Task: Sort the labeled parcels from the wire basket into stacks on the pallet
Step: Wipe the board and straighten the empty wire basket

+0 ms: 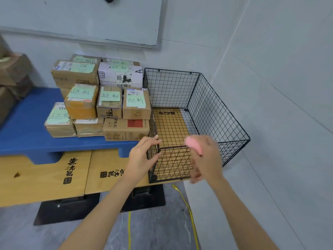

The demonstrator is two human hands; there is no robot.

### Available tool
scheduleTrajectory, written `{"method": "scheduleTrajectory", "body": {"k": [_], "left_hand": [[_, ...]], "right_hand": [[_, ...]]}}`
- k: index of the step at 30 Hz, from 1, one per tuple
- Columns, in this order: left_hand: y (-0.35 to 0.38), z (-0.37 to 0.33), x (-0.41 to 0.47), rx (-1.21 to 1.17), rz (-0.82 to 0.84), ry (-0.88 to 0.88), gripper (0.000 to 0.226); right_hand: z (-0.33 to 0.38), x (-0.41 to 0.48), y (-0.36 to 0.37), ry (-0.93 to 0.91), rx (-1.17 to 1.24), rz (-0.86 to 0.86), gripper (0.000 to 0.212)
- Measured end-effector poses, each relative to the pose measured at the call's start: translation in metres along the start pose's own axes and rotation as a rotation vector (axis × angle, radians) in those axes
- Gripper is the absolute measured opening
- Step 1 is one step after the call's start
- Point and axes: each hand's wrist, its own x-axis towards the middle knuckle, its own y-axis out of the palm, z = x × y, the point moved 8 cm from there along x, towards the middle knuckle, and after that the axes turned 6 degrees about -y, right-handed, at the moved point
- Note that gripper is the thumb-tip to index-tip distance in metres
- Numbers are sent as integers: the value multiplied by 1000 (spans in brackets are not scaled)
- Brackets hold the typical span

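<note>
**Parcels stacked on the pallet, both hands at the wire basket**

The labeled parcels (100,98), mostly brown cardboard boxes plus one white one (120,74), sit in stacks on the blue plastic pallet (27,130). They are packed tightly side by side in two layers. Most carry a pale green paper label with handwritten black characters on top. The stacks press up against the left wall of the black wire basket (216,112), which stands just to the right of the pallet. No parcel shows inside the basket. Through its mesh floor a yellow-brown panel with black printed characters (169,123) is visible.

The left hand (144,156) is at the basket's near left corner. Its fingers are stretched out fairly straight along the top rim and grip nothing. The right hand (209,159) is over the basket's near wall and heavily blurred. A small pink thing (194,143) smears across its fingers, and I cannot tell whether the hand holds it or how the fingers lie.

Pallet and basket rest on a yellow-brown surface printed with black characters (45,177), which sits on black blocks (66,210) on the grey floor. A yellow cable (187,204) runs across the floor beneath the arms. More brown cardboard boxes (12,73) are piled at the far left. A whiteboard (90,18) hangs on the pale wall behind.
</note>
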Motion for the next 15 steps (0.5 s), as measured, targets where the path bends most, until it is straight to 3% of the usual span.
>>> {"method": "scheduleTrajectory", "body": {"k": [5,8,11,15], "left_hand": [[1,1,1,4,10,-13,40],[2,2,2,13,20,-11,41],[1,-1,1,24,8,7,40],[0,-1,1,40,8,21,41]], "right_hand": [[-72,6,-35,143,-5,-85,43],[-26,5,-20,94,-53,-118,43],[43,-3,18,-50,-61,-33,42],[55,-6,26,-95,-71,-20,45]]}}
